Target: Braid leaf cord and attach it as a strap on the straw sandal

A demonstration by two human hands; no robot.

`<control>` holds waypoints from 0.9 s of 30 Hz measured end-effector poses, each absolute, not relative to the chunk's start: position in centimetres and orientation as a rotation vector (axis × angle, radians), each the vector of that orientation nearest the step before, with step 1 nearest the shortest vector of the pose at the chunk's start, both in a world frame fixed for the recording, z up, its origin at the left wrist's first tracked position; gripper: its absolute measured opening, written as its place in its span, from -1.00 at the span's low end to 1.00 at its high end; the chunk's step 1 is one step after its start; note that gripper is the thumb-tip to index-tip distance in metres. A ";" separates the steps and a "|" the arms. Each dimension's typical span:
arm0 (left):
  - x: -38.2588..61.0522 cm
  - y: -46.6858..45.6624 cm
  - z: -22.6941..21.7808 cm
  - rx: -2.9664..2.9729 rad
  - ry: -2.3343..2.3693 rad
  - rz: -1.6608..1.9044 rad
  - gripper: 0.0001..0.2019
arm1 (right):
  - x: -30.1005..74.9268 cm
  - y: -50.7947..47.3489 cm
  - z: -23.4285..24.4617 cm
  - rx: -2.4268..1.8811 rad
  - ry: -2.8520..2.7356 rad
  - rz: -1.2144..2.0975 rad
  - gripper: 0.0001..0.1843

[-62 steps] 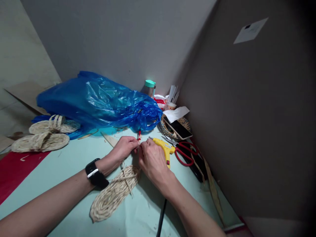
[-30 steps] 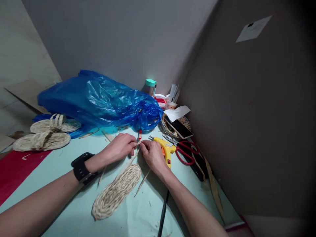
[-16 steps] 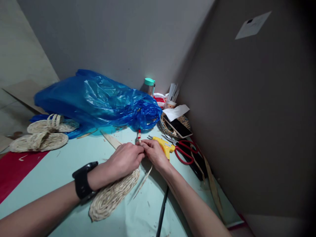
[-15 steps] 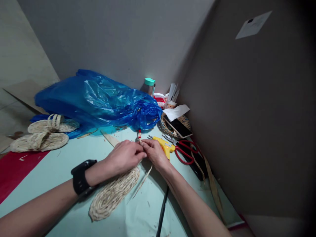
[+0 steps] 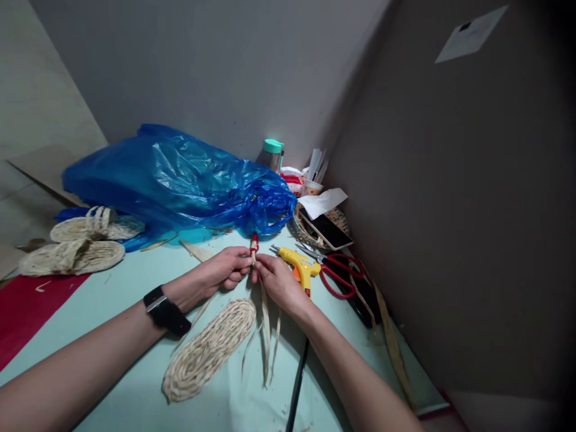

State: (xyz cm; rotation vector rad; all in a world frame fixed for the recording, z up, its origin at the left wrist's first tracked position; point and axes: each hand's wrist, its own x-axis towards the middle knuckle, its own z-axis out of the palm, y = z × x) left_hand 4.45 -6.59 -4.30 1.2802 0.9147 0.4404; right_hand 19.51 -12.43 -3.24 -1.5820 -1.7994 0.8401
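Apparently strand-working is the step in hand: from my remote seat I judge that thin, pale plant-fibre strips [image 5: 267, 336] are being twisted or plaited together. Taking the meeting fingertips as the clock's centre, a small bright-red binding [image 5: 254, 240] sits at 12, beside the crumpled, translucent blue plastic bag [image 5: 180, 180]; whether the two are joined I can't make out. Just below it, my left hand [image 5: 227, 268] at 9 and right hand [image 5: 279, 279] at 4 both have thumb and finger pinched narrow on a short, pale, plait-like fibre length [image 5: 253, 257]. Loose ends hang at 6. The flat, oval, cream-coloured woven-fibre sole [image 5: 211, 348] lies at 7, untouched; the yellow plastic glue gun [image 5: 302, 266] is at 3, near the right hand, with red-handled steel scissors [image 5: 315, 255] beyond it. Next, I'd say, the move calls for one hand pinching firmly while the other crosses a loose strip over and draws it snug.
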 end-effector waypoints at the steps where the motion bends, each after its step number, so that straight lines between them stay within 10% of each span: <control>1: 4.3 -6.4 -4.2 1.268 0.930 0.427 -0.78 | 19.6 -12.6 -2.9 -1.633 -1.845 0.791 -0.70; 12: 5.1 -7.6 -4.5 1.347 1.089 0.588 -0.80 | 18.5 -14.3 -0.7 -2.021 -2.173 0.255 -0.75; 27: 4.5 -7.5 -3.8 1.258 0.988 0.635 -0.87 | 19.1 -13.9 -0.6 -1.890 -1.935 0.402 -0.67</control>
